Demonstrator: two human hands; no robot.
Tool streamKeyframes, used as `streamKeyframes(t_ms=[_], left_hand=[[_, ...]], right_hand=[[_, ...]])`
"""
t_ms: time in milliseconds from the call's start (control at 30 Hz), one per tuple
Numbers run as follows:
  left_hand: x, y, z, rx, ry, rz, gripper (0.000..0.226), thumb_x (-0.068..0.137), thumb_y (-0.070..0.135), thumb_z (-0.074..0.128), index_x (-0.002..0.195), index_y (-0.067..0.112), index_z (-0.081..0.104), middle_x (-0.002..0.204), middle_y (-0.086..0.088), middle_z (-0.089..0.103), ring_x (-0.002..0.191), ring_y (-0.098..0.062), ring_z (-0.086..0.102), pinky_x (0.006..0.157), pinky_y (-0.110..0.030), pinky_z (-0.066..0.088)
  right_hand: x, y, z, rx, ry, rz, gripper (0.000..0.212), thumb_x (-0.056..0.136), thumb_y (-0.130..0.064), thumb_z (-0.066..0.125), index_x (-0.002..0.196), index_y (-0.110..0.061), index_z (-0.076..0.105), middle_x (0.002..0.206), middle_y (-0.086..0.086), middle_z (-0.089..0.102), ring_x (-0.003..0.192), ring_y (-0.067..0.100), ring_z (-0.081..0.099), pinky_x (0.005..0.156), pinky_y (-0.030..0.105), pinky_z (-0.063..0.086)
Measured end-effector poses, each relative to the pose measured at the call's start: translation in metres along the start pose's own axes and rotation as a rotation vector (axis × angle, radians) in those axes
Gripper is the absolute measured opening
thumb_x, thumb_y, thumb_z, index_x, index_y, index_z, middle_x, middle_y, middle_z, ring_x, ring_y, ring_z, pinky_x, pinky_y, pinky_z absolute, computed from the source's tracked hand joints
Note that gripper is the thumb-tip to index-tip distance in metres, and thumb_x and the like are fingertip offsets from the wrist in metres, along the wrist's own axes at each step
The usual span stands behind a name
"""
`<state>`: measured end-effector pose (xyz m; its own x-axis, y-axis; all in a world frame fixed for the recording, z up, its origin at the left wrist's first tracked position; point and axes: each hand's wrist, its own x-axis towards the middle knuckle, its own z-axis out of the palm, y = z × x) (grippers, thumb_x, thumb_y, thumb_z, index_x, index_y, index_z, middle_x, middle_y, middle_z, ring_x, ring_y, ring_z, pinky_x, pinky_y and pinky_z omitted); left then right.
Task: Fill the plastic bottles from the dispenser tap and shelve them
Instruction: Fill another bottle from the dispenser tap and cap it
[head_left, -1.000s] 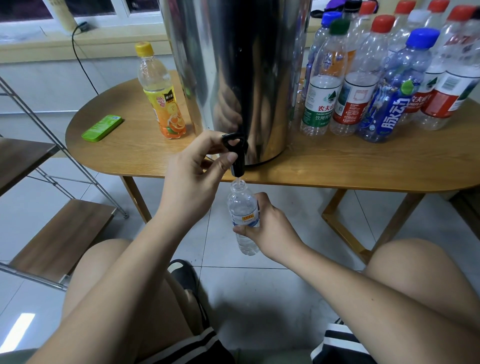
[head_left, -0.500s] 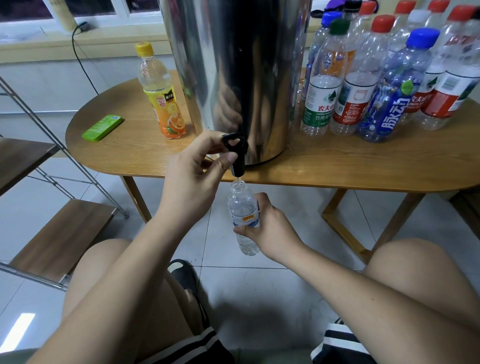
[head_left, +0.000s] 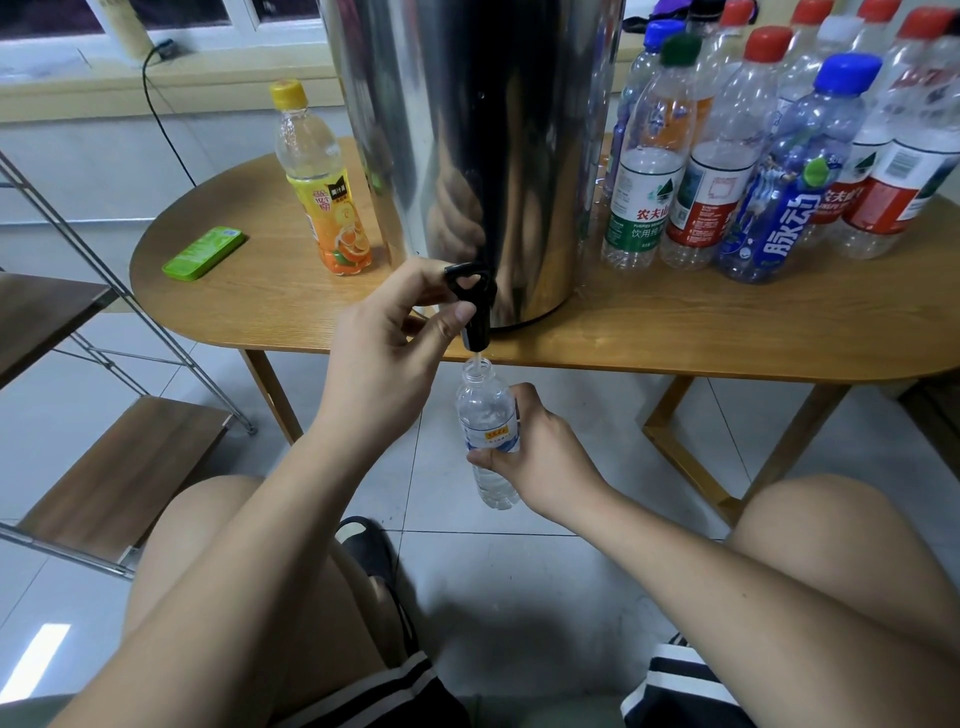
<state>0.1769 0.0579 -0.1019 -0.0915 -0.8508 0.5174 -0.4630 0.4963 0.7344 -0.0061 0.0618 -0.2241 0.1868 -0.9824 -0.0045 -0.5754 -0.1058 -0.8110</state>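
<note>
At the edge of the wooden surface, above tiled floor: pinching the tap open with left hand fingers, gripping 1 bottle in right hand fingers, mouth right underneath to catch water.

The green-label bottle reads 农夫山, the blue-capped bottle reads 脉动.
</note>
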Motion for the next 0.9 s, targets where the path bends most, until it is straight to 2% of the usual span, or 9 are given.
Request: streamKeyframes(t_ms=[367,533,733,900], left_hand=[[0.0005,-0.0012,-0.0003,0.009,0.000,0.002,0.018,0.106,0.019,0.071,0.124,0.018,0.073,0.110,0.005,0.076,0.109,-0.016,0.073,0.091,-0.057,0.058],[0.0007,-0.0006,-0.0001,0.007,0.002,0.001,0.017,0.106,0.017,0.072,0.123,0.017,0.073,0.110,0.008,0.076,0.109,-0.016,0.073,0.091,-0.054,0.058],[0.0007,-0.0007,0.0005,0.012,0.005,0.001,0.017,0.106,0.016,0.072,0.123,0.016,0.073,0.109,0.004,0.076,0.107,-0.016,0.073,0.090,-0.053,0.058],[0.0006,0.0004,0.0005,-0.002,0.003,-0.010,0.017,0.106,0.016,0.072,0.122,0.019,0.073,0.109,0.007,0.077,0.108,-0.016,0.073,0.091,-0.052,0.058]], right_hand=[[-0.0004,-0.0001,0.0000,0.011,-0.001,-0.004,0.060,0.087,-0.031,0.090,0.126,-0.025,0.045,0.122,-0.003,0.069,0.104,0.016,0.063,0.073,0.009,0.041],[-0.0005,-0.0013,-0.0003,0.013,-0.002,0.004,0.059,0.087,-0.031,0.091,0.124,-0.026,0.045,0.120,-0.004,0.069,0.102,0.016,0.063,0.072,0.010,0.041],[-0.0012,-0.0022,-0.0005,0.016,-0.001,0.008,0.059,0.087,-0.031,0.091,0.123,-0.026,0.045,0.118,-0.004,0.069,0.102,0.017,0.064,0.076,0.027,0.046],[-0.0012,-0.0020,-0.0004,0.026,-0.001,0.011,0.059,0.087,-0.031,0.091,0.124,-0.025,0.045,0.121,-0.003,0.070,0.105,0.019,0.065,0.080,0.028,0.046]])
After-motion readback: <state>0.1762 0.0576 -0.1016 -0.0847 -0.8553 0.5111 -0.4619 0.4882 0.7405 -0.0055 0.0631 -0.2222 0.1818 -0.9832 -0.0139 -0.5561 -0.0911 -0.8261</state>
